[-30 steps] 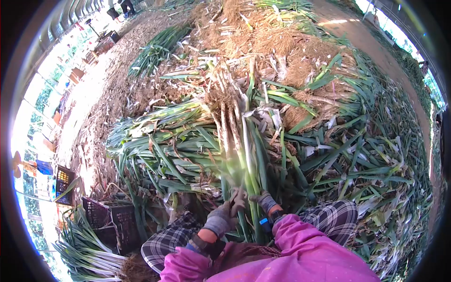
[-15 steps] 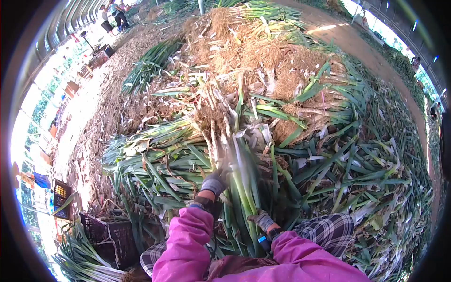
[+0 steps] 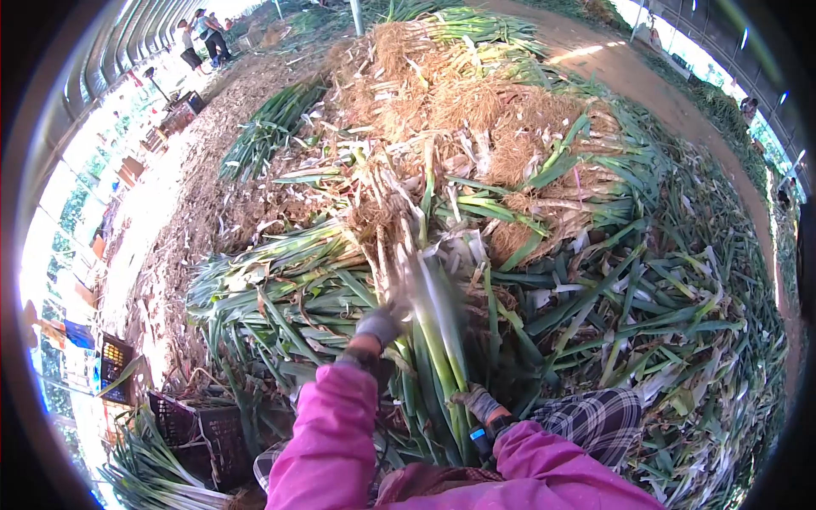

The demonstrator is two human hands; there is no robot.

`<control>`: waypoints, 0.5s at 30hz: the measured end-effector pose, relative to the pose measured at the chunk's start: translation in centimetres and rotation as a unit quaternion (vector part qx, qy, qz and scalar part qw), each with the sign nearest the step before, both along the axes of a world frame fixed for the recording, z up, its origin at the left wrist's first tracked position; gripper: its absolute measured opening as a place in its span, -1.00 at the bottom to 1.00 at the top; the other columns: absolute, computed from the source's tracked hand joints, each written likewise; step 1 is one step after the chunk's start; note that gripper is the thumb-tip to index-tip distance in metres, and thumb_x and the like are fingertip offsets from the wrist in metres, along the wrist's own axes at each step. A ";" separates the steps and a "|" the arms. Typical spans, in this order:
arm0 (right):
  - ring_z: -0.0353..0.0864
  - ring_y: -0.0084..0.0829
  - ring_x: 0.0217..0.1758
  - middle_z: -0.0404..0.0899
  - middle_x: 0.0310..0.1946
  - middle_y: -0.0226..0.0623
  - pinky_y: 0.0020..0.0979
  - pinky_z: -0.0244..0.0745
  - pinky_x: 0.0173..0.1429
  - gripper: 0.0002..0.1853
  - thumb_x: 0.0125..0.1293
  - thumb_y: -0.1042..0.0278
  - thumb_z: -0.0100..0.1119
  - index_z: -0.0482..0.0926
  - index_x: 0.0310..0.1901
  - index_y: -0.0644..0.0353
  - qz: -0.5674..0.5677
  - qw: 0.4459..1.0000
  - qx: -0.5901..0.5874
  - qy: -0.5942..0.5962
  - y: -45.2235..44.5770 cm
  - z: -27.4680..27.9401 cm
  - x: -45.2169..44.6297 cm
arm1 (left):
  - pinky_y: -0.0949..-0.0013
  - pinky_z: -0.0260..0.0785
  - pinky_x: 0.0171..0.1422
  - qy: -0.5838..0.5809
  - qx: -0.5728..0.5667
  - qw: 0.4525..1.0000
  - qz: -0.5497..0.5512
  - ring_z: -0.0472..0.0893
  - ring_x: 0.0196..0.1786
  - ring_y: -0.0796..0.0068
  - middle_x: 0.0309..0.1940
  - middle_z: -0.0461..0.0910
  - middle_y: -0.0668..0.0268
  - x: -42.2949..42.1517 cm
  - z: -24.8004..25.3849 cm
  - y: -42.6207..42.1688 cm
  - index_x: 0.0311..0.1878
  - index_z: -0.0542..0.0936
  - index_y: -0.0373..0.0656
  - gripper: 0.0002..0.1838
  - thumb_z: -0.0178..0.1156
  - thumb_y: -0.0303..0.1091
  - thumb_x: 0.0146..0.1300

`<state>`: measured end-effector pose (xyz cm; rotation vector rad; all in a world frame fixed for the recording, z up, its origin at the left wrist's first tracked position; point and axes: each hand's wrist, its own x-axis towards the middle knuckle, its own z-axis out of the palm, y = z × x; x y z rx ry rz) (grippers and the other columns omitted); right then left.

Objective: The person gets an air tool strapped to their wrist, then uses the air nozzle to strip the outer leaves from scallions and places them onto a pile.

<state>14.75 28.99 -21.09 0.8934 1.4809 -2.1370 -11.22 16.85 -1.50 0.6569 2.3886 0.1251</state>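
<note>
Long green onions with pale stalks (image 3: 432, 319) lie in front of me, roots pointing away, their green leaves running down between my knees. My left hand (image 3: 382, 325), in a grey glove, reaches to the left side of these stalks; its fingers are smeared by motion. My right hand (image 3: 478, 402), gloved too, is closed round the green part of the stalks, lower down. A blue-marked band sits at my right wrist. Dry roots (image 3: 365, 212) and loose peelings surround the upper ends of the stalks.
A dark crate (image 3: 204, 433) stands at the lower left, beside a bundle of white-stemmed onions (image 3: 166, 476). Another crate (image 3: 115, 365) is farther left. Piled onions with roots (image 3: 476, 102) lie ahead, and leaves (image 3: 680, 323) cover the right. Distant people (image 3: 208, 36) stand at the upper left.
Since a second ago, my left hand has moved up and left along the stalks, away from my right hand. My right hand has moved slightly down. The view has shifted, showing more of the distant people.
</note>
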 end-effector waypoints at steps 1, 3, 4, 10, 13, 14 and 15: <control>0.57 -0.42 -0.37 0.61 -0.43 -0.26 -0.38 0.48 -0.23 -0.68 0.01 0.39 0.22 0.55 -0.15 0.27 -0.002 1.000 -0.007 0.013 -0.1 0.1 -0.2 | 0.14 0.41 0.02 0.016 0.013 1.000 -0.015 0.56 -0.08 0.03 -0.05 0.51 0.06 1.7 -2.5 -1.5 0.15 0.37 0.15 -0.54 -0.02 0.02 0.19; 0.59 -0.37 -0.40 0.60 -0.44 -0.22 -0.37 0.50 -0.28 -0.65 0.00 0.43 0.18 0.52 -0.12 0.29 -0.034 0.999 -0.031 0.021 -0.1 1.8 -0.5 | 0.10 0.42 0.00 -0.007 0.040 0.999 0.031 0.56 -0.09 -0.01 -0.02 0.49 0.07 6.9 -3.6 -4.4 0.13 0.36 0.18 -0.56 0.01 -0.01 0.17; 0.60 -0.35 -0.42 0.60 -0.44 -0.20 -0.36 0.51 -0.30 -0.64 -0.01 0.45 0.16 0.50 -0.10 0.31 -0.049 0.998 -0.042 0.025 0.0 2.9 -0.6 | 0.08 0.42 -0.03 -0.045 0.054 0.993 0.091 0.56 -0.13 -0.04 -0.07 0.50 0.00 10.1 -2.1 -5.4 0.09 0.38 0.05 -0.55 0.03 -0.01 0.15; 0.62 -0.27 -0.45 0.60 -0.44 -0.13 -0.30 0.55 -0.29 -0.66 -0.02 0.46 0.07 0.49 -0.14 0.33 -0.062 0.994 -0.065 0.061 0.4 5.9 0.6 | 0.25 0.43 -0.19 -0.074 0.130 0.987 0.062 0.58 -0.24 0.10 -0.26 0.56 0.05 23.3 1.8 -10.2 0.17 0.31 -0.16 -0.29 0.33 -0.14 -0.06; 0.62 -0.29 -0.41 0.60 -0.43 -0.13 -0.31 0.53 -0.20 -0.70 0.01 0.39 -0.01 0.54 -0.24 0.38 -0.063 0.990 -0.121 0.031 0.4 9.5 1.4 | 0.15 0.40 -0.12 -0.110 0.219 0.959 0.139 0.57 -0.18 0.02 -0.27 0.56 0.01 24.0 0.3 -10.8 0.02 0.37 -0.17 -0.42 0.28 -0.16 -0.09; 0.62 -0.28 -0.40 0.60 -0.43 -0.12 -0.30 0.53 -0.19 -0.70 0.00 0.39 -0.01 0.54 -0.25 0.39 -0.058 0.989 -0.136 0.005 0.4 9.6 1.7 | 0.13 0.40 -0.10 -0.100 0.228 0.957 0.150 0.56 -0.16 0.00 -0.27 0.56 0.00 23.6 -1.3 -10.8 -0.01 0.37 -0.16 -0.44 0.27 -0.16 -0.09; 0.62 -0.28 -0.40 0.60 -0.43 -0.12 -0.30 0.53 -0.19 -0.70 0.00 0.38 -0.01 0.54 -0.25 0.40 -0.054 0.987 -0.150 -0.021 0.6 9.6 1.8 | 0.10 0.39 -0.08 -0.091 0.236 0.954 0.161 0.55 -0.15 -0.02 -0.27 0.56 -0.01 23.0 -1.7 -10.4 -0.04 0.38 -0.16 -0.47 0.26 -0.16 -0.10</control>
